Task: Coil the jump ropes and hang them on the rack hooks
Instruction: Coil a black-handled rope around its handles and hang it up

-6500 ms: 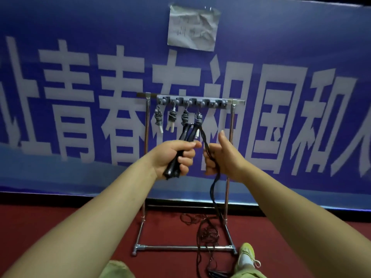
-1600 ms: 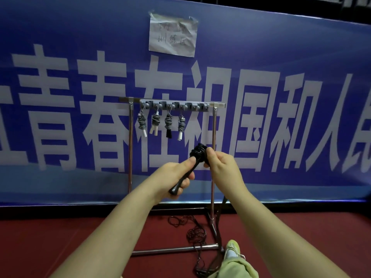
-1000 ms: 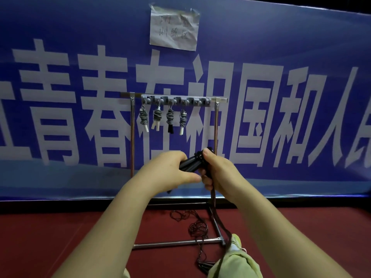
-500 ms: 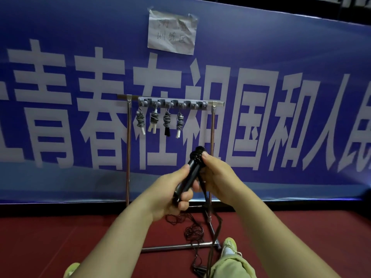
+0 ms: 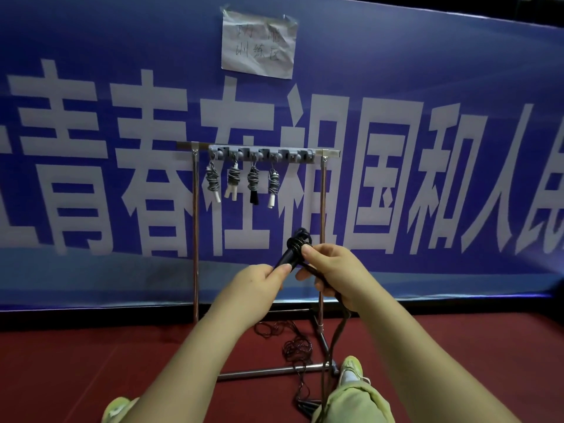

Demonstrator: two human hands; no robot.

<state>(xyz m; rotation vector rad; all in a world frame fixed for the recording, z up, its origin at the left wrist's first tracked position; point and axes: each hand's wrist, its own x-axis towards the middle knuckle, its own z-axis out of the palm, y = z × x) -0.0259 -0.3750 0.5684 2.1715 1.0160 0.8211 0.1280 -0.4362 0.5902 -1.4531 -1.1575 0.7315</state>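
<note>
My left hand (image 5: 254, 283) grips the black handles of a jump rope (image 5: 292, 250), which point up and to the right. A few turns of black cord sit wound around the handles' top end. My right hand (image 5: 332, 271) pinches the cord beside those turns, and the loose cord (image 5: 334, 340) drops from it to the floor. Behind stands a metal rack (image 5: 196, 239) with a grey hook bar (image 5: 262, 154). Several coiled ropes (image 5: 233, 181) hang from its left hooks; the right hooks are bare.
A loose tangle of dark rope (image 5: 294, 346) lies on the red floor by the rack's base bar (image 5: 271, 371). My shoes (image 5: 351, 369) and trouser legs show at the bottom. A blue banner (image 5: 427, 178) with a paper note (image 5: 259, 44) fills the wall behind.
Over the last seconds my right hand has circled the handles and laid more cord turns on their top end. The handles have tilted about in my left hand; the rack's ropes are unchanged.
</note>
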